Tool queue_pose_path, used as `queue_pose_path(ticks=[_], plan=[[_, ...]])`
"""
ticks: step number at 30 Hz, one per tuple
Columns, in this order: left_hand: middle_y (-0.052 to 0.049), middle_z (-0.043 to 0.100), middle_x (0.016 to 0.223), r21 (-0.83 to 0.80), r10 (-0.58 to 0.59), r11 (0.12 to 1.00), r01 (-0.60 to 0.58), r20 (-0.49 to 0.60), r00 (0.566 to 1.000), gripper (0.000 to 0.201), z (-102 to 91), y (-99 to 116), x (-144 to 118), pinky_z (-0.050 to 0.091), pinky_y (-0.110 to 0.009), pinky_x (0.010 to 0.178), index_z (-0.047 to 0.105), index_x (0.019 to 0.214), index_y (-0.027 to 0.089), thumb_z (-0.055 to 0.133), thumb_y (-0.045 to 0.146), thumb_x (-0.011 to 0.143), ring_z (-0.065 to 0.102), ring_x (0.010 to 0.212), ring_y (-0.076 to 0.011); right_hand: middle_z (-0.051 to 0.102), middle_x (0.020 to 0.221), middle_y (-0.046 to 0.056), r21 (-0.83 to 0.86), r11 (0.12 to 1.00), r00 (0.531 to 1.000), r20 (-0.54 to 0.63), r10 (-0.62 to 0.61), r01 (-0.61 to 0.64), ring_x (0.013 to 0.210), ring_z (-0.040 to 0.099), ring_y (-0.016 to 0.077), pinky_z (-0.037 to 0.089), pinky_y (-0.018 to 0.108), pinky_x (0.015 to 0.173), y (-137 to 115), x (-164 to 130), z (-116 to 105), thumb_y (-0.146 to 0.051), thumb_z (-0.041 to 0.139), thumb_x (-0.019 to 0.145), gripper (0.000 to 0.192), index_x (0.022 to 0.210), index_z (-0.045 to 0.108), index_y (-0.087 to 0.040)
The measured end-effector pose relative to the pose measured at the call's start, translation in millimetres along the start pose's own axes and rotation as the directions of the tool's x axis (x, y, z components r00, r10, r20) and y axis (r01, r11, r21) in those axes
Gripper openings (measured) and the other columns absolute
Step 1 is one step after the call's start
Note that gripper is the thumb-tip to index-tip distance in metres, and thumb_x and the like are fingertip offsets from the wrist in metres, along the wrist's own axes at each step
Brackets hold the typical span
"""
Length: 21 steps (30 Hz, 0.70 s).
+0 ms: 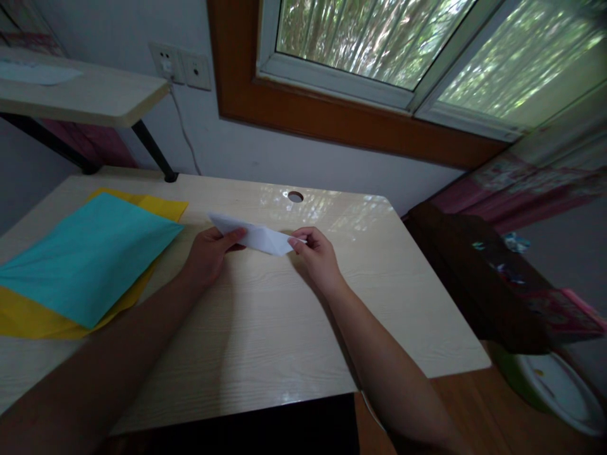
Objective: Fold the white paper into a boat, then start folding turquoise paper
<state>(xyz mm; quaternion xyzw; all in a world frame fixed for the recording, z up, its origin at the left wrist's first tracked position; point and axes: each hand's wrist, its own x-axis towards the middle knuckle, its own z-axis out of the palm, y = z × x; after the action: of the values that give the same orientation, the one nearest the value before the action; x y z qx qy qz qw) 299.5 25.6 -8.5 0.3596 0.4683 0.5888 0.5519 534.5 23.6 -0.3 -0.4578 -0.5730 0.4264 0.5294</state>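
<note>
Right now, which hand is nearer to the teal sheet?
Left. The left hand pinches the folded white paper just right of the teal sheet, apart from it. The right hand grips the paper's other end, farther right on the desk.

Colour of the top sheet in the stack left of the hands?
Teal top sheet, over a yellow sheet; head view.

No legible txt or labels.
</note>
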Motion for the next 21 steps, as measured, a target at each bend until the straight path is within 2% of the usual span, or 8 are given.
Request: queue_pose_path(ticks=[3,6,8,11,15,18,21], plan=[[-0.006,0.078,0.092,0.062,0.003,0.998,-0.004,0.025,1.000,0.029,0.1,2.9,-0.5,0.059,-0.030,0.069,0.077,0.085,0.017,0.086,0.037,0.066,0.070,0.080,-0.0200,0.059,0.073,-0.004,0.149,0.988,0.994,-0.091,0.056,-0.041,0.066,0.053,0.0126,0.043,0.027,0.064,-0.5,3.3,-0.7,-0.032,0.080,0.073,0.024,0.091,0.066,-0.024],[-0.007,0.078,0.087,0.218,-0.016,0.976,0.001,0.068,0.998,0.033,3.2,11.3,-6.4,0.058,-0.029,0.060,0.076,0.084,0.014,0.085,0.041,0.068,0.071,0.072,-0.0207,0.058,0.071,-0.005,0.308,0.946,0.985,-0.100,0.140,-0.103,0.064,0.053,0.0111,0.044,0.025,0.063,-1.5,4.7,0.0,-0.030,0.081,0.071,0.027,0.094,0.067,-0.025],[-0.007,0.077,0.075,0.345,-0.056,0.939,-0.001,0.156,0.986,0.033,5.1,16.6,-11.5,0.056,-0.028,0.055,0.075,0.082,0.013,0.083,0.043,0.070,0.070,0.062,-0.0200,0.060,0.074,-0.004,0.368,0.920,0.979,-0.097,0.181,-0.133,0.065,0.055,0.0108,0.046,0.024,0.063,-2.3,4.7,0.5,-0.030,0.081,0.071,0.028,0.095,0.068,-0.026],[-0.006,0.074,0.065,0.422,-0.079,0.906,-0.038,0.258,0.963,0.031,5.5,19.9,-16.2,0.055,-0.027,0.053,0.073,0.081,0.014,0.081,0.043,0.073,0.068,0.054,-0.0185,0.062,0.076,-0.004,0.400,0.906,0.973,-0.114,0.200,-0.139,0.065,0.055,0.0107,0.046,0.024,0.061,-3.6,4.3,0.8,-0.031,0.082,0.070,0.028,0.095,0.069,-0.026],[-0.005,0.075,0.065,0.430,-0.055,0.901,-0.049,0.227,0.972,0.031,3.6,18.0,-15.7,0.057,-0.028,0.058,0.072,0.080,0.015,0.080,0.045,0.074,0.070,0.056,-0.0193,0.063,0.076,-0.003,0.446,0.880,0.973,-0.081,0.217,-0.159,0.067,0.057,0.0111,0.049,0.024,0.064,-6.5,3.4,1.9,-0.035,0.082,0.072,0.028,0.097,0.070,-0.027],[-0.006,0.076,0.071,0.367,-0.037,0.929,-0.035,0.187,0.982,0.034,3.8,14.7,-13.7,0.060,-0.030,0.061,0.073,0.084,0.014,0.082,0.045,0.073,0.073,0.062,-0.0215,0.068,0.085,-0.002,0.481,0.851,0.974,0.024,0.225,-0.208,0.077,0.062,0.0132,0.053,0.026,0.074,-8.4,1.1,6.0,-0.038,0.083,0.071,0.032,0.099,0.071,-0.027],[-0.008,0.078,0.079,0.275,-0.057,0.961,0.010,0.164,0.985,0.037,5.7,10.2,-13.8,0.063,-0.034,0.066,0.074,0.090,0.013,0.083,0.044,0.071,0.075,0.066,-0.0234,0.072,0.092,0.000,0.456,0.846,0.961,0.126,0.245,-0.275,0.082,0.065,0.0159,0.054,0.029,0.079,-6.0,-3.2,13.0,-0.037,0.085,0.067,0.033,0.094,0.072,-0.025]])
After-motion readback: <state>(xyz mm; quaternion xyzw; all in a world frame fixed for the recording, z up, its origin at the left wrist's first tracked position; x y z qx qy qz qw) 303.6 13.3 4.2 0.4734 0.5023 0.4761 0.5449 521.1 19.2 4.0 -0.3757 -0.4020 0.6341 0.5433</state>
